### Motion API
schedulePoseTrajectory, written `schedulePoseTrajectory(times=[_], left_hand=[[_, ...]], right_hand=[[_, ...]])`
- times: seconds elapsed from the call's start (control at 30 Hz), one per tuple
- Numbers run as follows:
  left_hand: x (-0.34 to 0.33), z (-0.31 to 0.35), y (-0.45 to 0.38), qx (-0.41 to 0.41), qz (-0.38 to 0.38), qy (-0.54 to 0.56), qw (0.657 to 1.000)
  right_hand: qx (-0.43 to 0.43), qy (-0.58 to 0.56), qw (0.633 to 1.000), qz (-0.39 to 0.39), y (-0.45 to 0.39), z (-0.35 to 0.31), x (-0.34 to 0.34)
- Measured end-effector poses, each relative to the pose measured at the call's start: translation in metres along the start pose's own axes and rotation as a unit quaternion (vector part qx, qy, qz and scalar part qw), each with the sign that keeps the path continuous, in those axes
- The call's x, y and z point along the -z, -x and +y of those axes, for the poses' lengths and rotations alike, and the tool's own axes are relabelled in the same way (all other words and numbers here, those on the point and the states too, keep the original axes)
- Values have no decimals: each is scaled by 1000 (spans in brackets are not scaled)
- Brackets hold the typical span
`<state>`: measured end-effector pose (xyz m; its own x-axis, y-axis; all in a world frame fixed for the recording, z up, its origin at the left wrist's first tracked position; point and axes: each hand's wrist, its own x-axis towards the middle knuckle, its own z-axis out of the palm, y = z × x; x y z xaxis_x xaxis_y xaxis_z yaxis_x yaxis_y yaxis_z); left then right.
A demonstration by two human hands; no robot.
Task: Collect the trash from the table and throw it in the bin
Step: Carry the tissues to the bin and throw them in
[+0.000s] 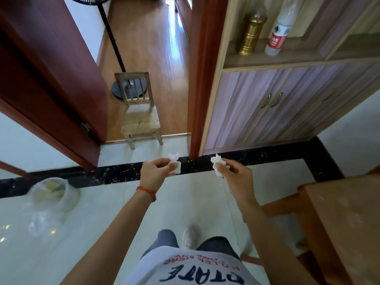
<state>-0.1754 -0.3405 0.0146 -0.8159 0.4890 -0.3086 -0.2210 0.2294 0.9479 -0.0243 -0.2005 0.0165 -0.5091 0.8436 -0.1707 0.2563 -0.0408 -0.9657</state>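
Both bare arms reach forward and slightly upward from the lower edge of the view, elbows a little bent, forearms converging toward the middle. The left hand (pixel 154 171) is seen from the back, knuckles up, its fingers curled and pinching with the thumb; a red string bracelet (pixel 146 191) circles that wrist. The right hand (pixel 236 175) sits level with it and well apart, also turned back-up, thumb and fingers curled closed in a pinch. Neither hand touches the other.
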Motion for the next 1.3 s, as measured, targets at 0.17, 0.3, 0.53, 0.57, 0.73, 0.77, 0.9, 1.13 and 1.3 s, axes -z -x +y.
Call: schedulePoseTrajectory(times=[0.17, 0.3, 0.53, 0.57, 0.73, 0.77, 0.9, 1.13, 1.3], left_hand=[[-20, 24, -62, 1, -24, -9, 1000], [-42, 40, -116, 0, -58, -26, 998], [-94, 76, -202, -19, -182, -84, 980], [-101, 83, -213, -21, -200, -92, 975], [-143, 102, -255, -14, -305, -127, 944], [-152, 103, -258, -11, -327, -132, 936], [-183, 106, -263, -37, -395, -142, 907], [-235, 103, -255, -71, -510, -172, 840], [-265, 101, -245, -65, -567, -182, 801]], right_hand=[[-7, -8, 1000, 15, -59, -14, -10], [-17, -8, 998, 63, -98, -17, -14], [-44, 18, 984, 172, -157, -22, -15], [-52, 19, 982, 183, -162, -24, -16], [-66, -34, 958, 275, -177, -30, -16], [-69, -46, 953, 292, -177, -30, -15], [-85, -71, 925, 363, -173, -27, -9], [-137, -95, 853, 495, -148, -16, 8], [-144, -102, 818, 548, -134, -13, 18]])
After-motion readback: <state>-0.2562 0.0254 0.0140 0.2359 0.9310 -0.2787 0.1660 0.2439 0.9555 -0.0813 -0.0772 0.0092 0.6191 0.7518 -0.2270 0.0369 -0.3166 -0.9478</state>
